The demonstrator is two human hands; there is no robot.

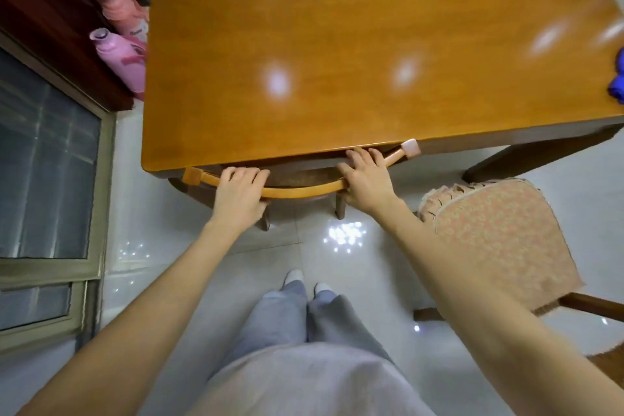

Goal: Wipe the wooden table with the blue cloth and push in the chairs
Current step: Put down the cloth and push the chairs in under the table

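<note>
The glossy wooden table (pixel 354 27) fills the upper part of the head view. A wooden chair with a curved backrest (pixel 300 192) is tucked under the table's near edge, its seat mostly hidden beneath the top. My left hand (pixel 239 194) grips the left part of the curved backrest. My right hand (pixel 366 179) grips the right part of the backrest, fingers curled over it close to the table's edge. The blue cloth (pixel 618 81) lies bunched on the table at the far right, cut off by the frame edge.
A second chair with a floral cushion cover (pixel 499 240) stands out from the table at my right. Pink bottles (pixel 123 54) stand by a dark cabinet (pixel 57 10) left of the table. A window frame (pixel 50 196) lines the left side. The white tile floor (pixel 337 263) shines.
</note>
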